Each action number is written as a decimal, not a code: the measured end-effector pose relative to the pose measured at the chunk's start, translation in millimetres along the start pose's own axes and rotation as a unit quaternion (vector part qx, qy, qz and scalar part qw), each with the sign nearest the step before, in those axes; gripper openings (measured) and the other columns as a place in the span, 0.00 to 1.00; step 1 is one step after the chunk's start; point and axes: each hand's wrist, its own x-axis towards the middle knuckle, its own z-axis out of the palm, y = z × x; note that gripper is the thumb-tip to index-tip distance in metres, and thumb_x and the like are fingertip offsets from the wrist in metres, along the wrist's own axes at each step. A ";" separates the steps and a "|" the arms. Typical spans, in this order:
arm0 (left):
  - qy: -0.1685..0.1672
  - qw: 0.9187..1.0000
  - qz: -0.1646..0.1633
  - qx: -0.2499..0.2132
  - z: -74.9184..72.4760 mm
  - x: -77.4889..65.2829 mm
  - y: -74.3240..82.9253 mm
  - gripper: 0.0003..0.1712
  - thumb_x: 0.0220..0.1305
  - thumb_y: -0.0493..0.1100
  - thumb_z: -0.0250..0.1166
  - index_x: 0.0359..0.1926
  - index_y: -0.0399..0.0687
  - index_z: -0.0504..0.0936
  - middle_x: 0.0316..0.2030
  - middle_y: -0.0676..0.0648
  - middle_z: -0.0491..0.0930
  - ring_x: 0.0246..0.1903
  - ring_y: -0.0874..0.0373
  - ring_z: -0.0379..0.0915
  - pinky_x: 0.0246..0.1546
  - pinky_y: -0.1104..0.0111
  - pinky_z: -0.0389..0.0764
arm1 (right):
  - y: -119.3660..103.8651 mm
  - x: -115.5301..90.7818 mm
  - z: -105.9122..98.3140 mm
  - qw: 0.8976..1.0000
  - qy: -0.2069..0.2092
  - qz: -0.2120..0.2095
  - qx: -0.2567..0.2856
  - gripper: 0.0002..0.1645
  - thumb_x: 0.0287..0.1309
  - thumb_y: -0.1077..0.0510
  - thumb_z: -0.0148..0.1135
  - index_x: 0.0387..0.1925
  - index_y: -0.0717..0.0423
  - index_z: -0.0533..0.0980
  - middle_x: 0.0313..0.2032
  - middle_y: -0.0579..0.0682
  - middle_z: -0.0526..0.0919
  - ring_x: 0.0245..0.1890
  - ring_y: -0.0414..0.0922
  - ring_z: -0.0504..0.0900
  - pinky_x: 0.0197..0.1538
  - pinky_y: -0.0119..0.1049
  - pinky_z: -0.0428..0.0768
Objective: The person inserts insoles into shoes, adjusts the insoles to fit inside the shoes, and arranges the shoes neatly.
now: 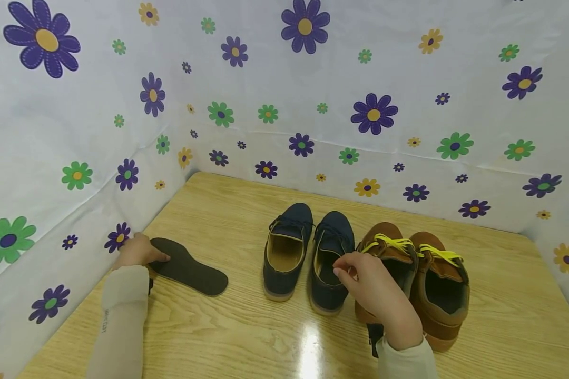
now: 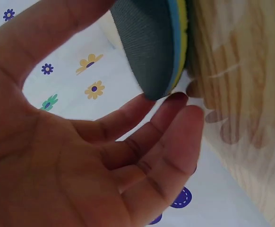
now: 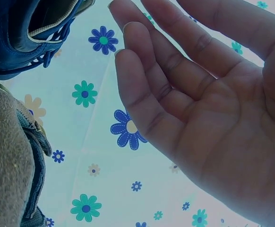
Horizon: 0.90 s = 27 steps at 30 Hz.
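Note:
A dark grey insole point(image 1: 189, 267) lies on the table at the left. My left hand point(image 1: 139, 249) pinches its far-left end, thumb on top and fingertips at the edge. The left wrist view shows blue and yellow layers along the side of the insole point(image 2: 151, 47). My right hand point(image 1: 372, 284) hovers over the heel of the right navy shoe point(image 1: 334, 234), fingers loosely bent and holding nothing. In the right wrist view the palm of the right hand point(image 3: 199, 104) faces the camera. The left navy shoe point(image 1: 296, 216) stands beside its mate, with a tan inside.
A brown shoe with yellow laces point(image 1: 384, 237) stands partly behind my right forearm, and a second brown shoe point(image 1: 438, 310) is to its right. A flower-printed white cloth point(image 1: 265, 73) walls the wooden table point(image 1: 237, 337) at the back and sides.

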 end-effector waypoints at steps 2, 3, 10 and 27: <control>0.006 1.000 -0.008 -0.015 1.2 -1.6 1.8 0.59 0.53 0.48 0.71 0.60 0.05 0.45 0.53 0.08 0.57 0.55 0.16 0.57 0.57 0.37 0.62 | 0.2 0.0 0.0 1.000 -0.002 0.002 0.002 0.11 0.64 0.60 0.60 0.43 0.60 0.83 0.37 0.45 0.82 0.35 0.40 0.75 0.41 0.42 0.77; 0.009 1.000 -0.011 -0.025 1.7 -2.7 2.9 0.59 0.52 0.48 0.71 0.60 0.06 0.43 0.53 0.09 0.58 0.55 0.16 0.57 0.57 0.38 0.63 | 0.3 0.0 0.0 1.000 -0.002 0.004 0.004 0.11 0.64 0.60 0.60 0.43 0.60 0.83 0.37 0.45 0.82 0.35 0.41 0.76 0.41 0.42 0.77; 0.044 0.997 -0.012 -0.061 5.3 -6.7 8.2 0.56 0.52 0.43 0.72 0.60 0.08 0.44 0.54 0.10 0.58 0.54 0.18 0.60 0.56 0.38 0.64 | 1.0 -0.2 -0.1 1.000 -0.001 0.010 0.009 0.10 0.63 0.60 0.61 0.43 0.60 0.83 0.38 0.45 0.83 0.35 0.41 0.77 0.42 0.42 0.78; 0.197 0.970 0.096 -0.101 -11.2 -24.5 36.0 0.16 0.61 0.39 0.64 0.33 0.25 0.73 0.27 0.34 0.73 0.30 0.39 0.69 0.33 0.50 0.70 | 3.1 -1.5 -1.1 1.000 -0.006 0.008 0.016 0.11 0.64 0.59 0.61 0.44 0.61 0.83 0.37 0.46 0.82 0.35 0.40 0.77 0.41 0.41 0.78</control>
